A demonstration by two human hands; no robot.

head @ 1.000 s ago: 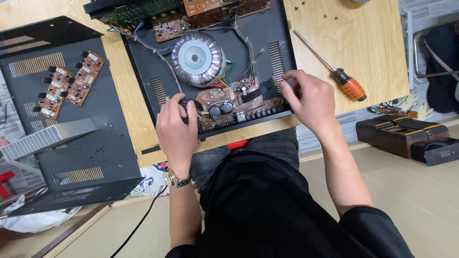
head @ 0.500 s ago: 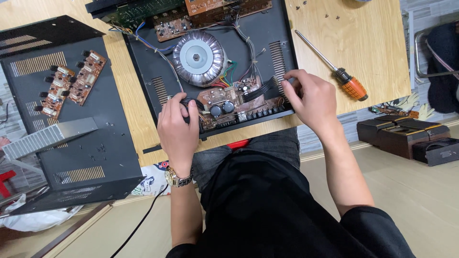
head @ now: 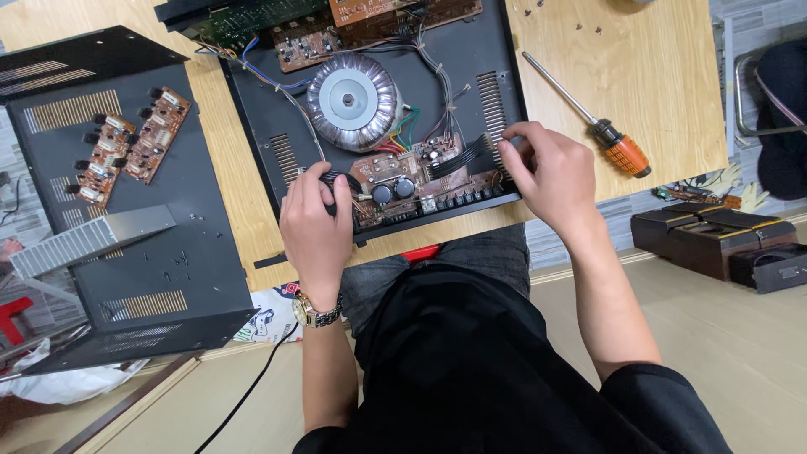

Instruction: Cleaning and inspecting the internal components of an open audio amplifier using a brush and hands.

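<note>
Amplifier chassis point(head: 261, 126) open, cover off. Left hand point(head: 315, 223) closed on black part at the circuit board's point(head: 395, 181) left end; right hand point(head: 551, 176) pinching ribbon cable point(head: 458, 158) at its right. Board still seated.

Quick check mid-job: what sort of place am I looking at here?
Likely a small electronics repair bench: an opened amplifier chassis on a wooden table, loose circuit boards on its removed cover, and an orange-handled screwdriver.

Electronics repair workshop, opened amplifier chassis point(head: 277, 143) with toroidal transformer point(head: 353, 101) on a wooden workbench point(head: 647, 76), loose circuit boards point(head: 126, 143) on its removed cover point(head: 151, 252), orange-handled screwdriver point(head: 618, 150), scattered screws.
</note>
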